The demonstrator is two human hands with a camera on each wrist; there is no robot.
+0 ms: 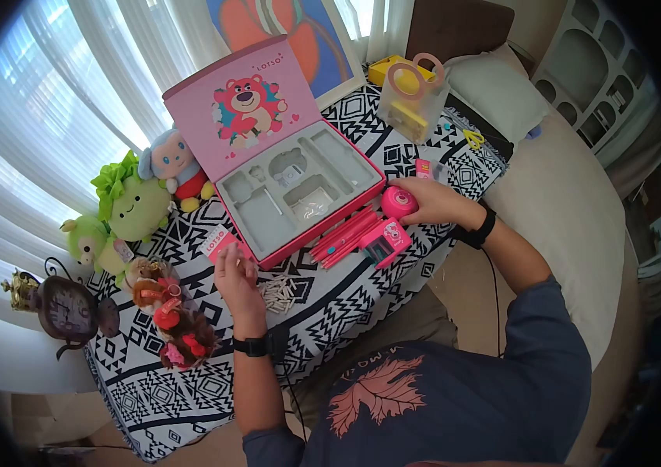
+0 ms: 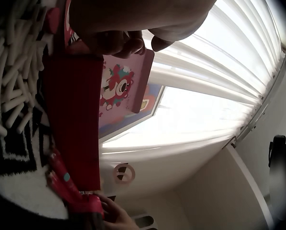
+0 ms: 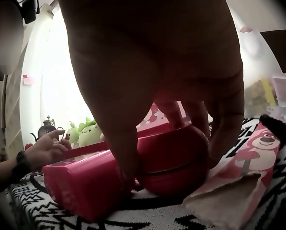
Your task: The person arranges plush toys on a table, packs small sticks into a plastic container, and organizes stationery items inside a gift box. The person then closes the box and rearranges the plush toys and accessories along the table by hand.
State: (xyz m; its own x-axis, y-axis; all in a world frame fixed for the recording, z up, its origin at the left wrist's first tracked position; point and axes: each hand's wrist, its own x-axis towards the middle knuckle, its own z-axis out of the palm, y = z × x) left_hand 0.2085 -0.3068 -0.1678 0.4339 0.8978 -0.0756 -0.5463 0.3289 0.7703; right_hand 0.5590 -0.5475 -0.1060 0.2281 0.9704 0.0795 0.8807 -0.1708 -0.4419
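My right hand (image 1: 431, 201) holds a round pink case (image 1: 399, 201), thumb and fingers around its sides. In the right wrist view a groove runs around the case (image 3: 171, 160), which sits low over the cloth beside a pink boxy item (image 3: 88, 182). From the head view that item is a pink pencil sharpener (image 1: 387, 242) with a dark clear front. My left hand (image 1: 238, 284) hovers with loosely bent fingers by a small pink LOTSO notepad (image 1: 220, 244), holding nothing. Between the hands stands an opened pink gift box (image 1: 268, 251) with a grey moulded insert.
Pink pencils (image 1: 343, 236) lie along the box's front, and small white sticks (image 1: 280, 294) are heaped near my left wrist. Plush toys (image 1: 134, 201) and a dark ornate clock (image 1: 66, 307) stand on the left. A clear bag (image 1: 412, 105) and yellow scissors (image 1: 473, 139) are at the back right.
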